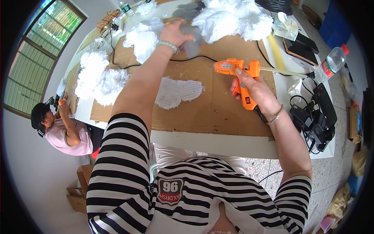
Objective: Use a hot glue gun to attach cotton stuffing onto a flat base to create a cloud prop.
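Observation:
My right hand (251,87) is wrapped round the handle of an orange hot glue gun (230,65), its nozzle pointing left. A long pale glue stick (284,71) sticks out of its back. Farther off, my left hand (176,33) reaches over the table, thumb and fingers apart around a motion-smeared grey fluffy piece (191,43); the grip on it is partly hidden. Below, a flat white ridged batting piece (177,92) lies on the brown cardboard (194,123). White fluff clumps surround my left arm: one (142,39) beside the hand, a large one (230,19) beyond it.
More white fluff (97,76) lies at the left. Black cables and adapters (315,117) crowd the right edge, near a clear bottle with a red cap (336,60), a tissue pack (285,26) and a dark phone-like slab (300,50). A co-worker (64,132) works at the far left.

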Available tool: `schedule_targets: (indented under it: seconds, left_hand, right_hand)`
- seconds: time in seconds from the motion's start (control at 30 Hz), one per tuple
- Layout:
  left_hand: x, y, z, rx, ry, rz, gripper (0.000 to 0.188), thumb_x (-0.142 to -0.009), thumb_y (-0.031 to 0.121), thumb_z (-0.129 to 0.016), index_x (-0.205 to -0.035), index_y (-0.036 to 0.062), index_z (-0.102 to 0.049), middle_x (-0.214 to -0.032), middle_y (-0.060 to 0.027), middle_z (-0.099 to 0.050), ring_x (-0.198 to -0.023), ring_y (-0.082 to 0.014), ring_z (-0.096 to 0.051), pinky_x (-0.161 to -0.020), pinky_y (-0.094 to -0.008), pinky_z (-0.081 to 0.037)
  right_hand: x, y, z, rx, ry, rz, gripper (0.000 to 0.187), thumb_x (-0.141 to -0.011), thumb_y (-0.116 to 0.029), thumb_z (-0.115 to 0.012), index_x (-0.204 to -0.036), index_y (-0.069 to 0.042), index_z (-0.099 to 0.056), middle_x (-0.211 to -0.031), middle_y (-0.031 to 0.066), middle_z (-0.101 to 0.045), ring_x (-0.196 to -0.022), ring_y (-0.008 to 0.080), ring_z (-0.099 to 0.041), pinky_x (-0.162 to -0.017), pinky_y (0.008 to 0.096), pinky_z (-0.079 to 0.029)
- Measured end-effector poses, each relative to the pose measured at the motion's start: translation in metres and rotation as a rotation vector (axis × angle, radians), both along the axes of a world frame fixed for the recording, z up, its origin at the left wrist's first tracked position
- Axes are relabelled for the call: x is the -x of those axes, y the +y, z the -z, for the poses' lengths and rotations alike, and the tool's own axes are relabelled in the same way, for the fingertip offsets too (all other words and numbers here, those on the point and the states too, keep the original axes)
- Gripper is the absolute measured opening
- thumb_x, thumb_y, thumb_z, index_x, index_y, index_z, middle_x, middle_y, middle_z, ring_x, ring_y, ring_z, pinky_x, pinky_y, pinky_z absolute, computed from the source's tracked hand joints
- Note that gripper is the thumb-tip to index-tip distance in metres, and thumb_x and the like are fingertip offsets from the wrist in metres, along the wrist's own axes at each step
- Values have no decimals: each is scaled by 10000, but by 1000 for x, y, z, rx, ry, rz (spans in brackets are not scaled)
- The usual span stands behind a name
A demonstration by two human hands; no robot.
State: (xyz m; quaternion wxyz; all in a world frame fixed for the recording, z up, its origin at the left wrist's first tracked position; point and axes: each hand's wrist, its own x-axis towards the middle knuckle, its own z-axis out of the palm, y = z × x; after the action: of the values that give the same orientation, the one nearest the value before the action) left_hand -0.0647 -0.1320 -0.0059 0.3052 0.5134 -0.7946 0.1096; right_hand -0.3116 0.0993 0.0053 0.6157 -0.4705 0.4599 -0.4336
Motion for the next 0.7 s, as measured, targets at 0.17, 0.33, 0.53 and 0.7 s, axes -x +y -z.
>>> schedule_targets:
  seconds: [0.17,0.33,0.53,0.7]
  left_hand:
    - [-19,-10,-15,-239,507,-2,434,-684,231,-783,-1041,34,-633,-753,-29,-634,-634,-104,-564,-606,-237,-476]
    - [-17,0,-28,-327,868,93,250,-751,158,-740,-910,-9,-643,-717,-20,-629,-614,-86,-550,-553,-216,-460]
    - [-24,-3,-28,-370,1014,36,207,-725,167,-746,-760,-5,-636,-713,-66,-647,-619,-124,-595,-589,-257,-480]
    - [-32,-3,-28,-234,668,-47,258,-725,234,-754,-773,2,-652,-679,-39,-638,-605,-127,-555,-595,-268,-461]
  right_hand:
    - [-3,-1,-2,-4,4,6,400,-909,-445,-500,-835,-58,-571,-718,35,-583,-655,122,-572,-578,257,-466]
    - [0,0,0,3,15,19,394,-910,-439,-501,-840,-58,-571,-718,32,-583,-657,122,-573,-583,259,-466]
    - [-3,1,-1,-6,20,17,397,-907,-438,-507,-821,-57,-576,-713,33,-584,-650,120,-569,-582,258,-464]
    - [-4,2,-2,-3,19,14,403,-902,-441,-514,-800,-56,-580,-697,35,-582,-631,118,-563,-581,254,-464]
